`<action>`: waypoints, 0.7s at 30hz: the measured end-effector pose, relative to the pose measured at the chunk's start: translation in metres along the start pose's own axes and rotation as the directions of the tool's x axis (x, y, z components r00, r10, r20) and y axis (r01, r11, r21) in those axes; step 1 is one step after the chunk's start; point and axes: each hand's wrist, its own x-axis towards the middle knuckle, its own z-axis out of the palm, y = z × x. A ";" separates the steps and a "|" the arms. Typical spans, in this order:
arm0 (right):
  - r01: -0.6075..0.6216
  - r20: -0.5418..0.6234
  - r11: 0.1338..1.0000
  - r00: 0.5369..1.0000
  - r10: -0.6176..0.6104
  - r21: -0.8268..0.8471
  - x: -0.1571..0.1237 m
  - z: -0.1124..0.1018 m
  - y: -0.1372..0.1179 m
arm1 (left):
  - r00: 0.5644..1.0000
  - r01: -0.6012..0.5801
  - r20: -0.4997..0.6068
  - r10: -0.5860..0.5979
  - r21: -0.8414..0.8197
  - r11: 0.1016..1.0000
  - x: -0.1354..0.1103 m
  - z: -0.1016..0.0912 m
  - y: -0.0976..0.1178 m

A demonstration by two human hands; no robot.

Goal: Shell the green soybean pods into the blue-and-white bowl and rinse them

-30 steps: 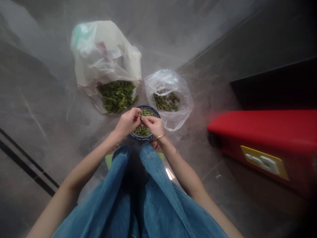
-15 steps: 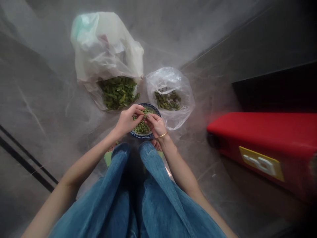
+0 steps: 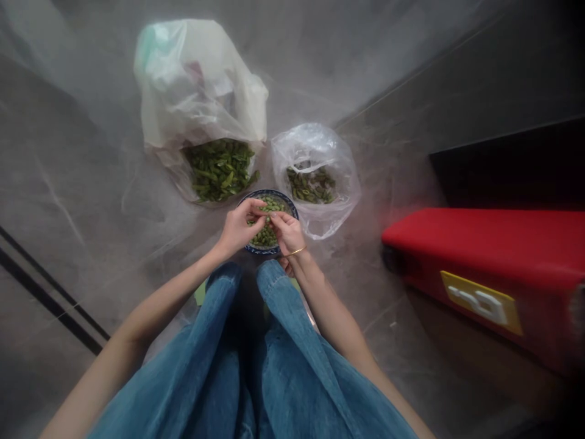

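Note:
My left hand (image 3: 238, 227) and my right hand (image 3: 289, 233) meet fingertip to fingertip above a blue-rimmed bowl (image 3: 262, 250). Both pinch a small green bean pod (image 3: 268, 219), mostly covered by the fingers. Shelled green beans (image 3: 273, 203) lie in the bowl beneath. A gold bangle circles my right wrist. Beyond the bowl to the left, a large whitish plastic bag (image 3: 201, 91) lies open toward me with a heap of green pods (image 3: 219, 171) in its mouth. A clear plastic bag (image 3: 336, 152) at the right holds darker green pods or husks (image 3: 315, 186).
The bowl and bags rest on a grey tiled floor (image 3: 150, 244). My knees in blue jeans (image 3: 292, 317) are close below the bowl. At the right stands a red object (image 3: 484, 235) with a yellow plate (image 3: 482, 303), near a dark wall.
Both hands stay together over the bowl. My left hand has shifted slightly lower and its fingers have changed their bend at the pod. The view has moved a little.

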 end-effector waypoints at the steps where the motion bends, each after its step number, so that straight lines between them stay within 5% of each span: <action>1: 0.022 -0.004 0.999 1.000 -0.023 -0.033 0.000 0.001 0.001 | 1.000 0.006 -0.002 -0.006 0.002 1.000 0.000 0.000 -0.001; 6: 0.123 -0.029 0.981 0.991 -0.128 -0.152 0.002 0.004 0.004 | 1.000 -0.010 -0.001 0.010 0.043 0.999 0.003 -0.003 -0.007; 11: 0.098 -0.005 0.991 0.995 -0.099 -0.096 0.008 -0.002 0.001 | 0.995 -0.082 -0.040 0.089 0.160 0.984 0.010 -0.010 -0.010; 15: 0.108 0.155 0.977 0.985 -0.079 -0.186 -0.001 -0.013 -0.006 | 0.955 -0.186 -0.127 0.267 0.445 0.876 0.030 -0.035 -0.005; 17: 0.138 0.372 0.931 0.928 -0.003 -0.337 -0.011 -0.018 -0.002 | 0.930 -0.208 -0.122 0.348 0.605 0.769 0.043 -0.054 -0.001; 19: 0.226 0.588 0.817 0.792 0.163 -0.531 -0.024 -0.021 0.011 | 0.926 -0.223 -0.071 0.372 0.691 0.687 0.055 -0.074 0.003; 21: 0.355 0.668 0.641 0.660 0.343 -0.680 -0.041 -0.023 0.031 | 0.932 -0.229 -0.014 0.363 0.754 0.616 0.062 -0.089 0.005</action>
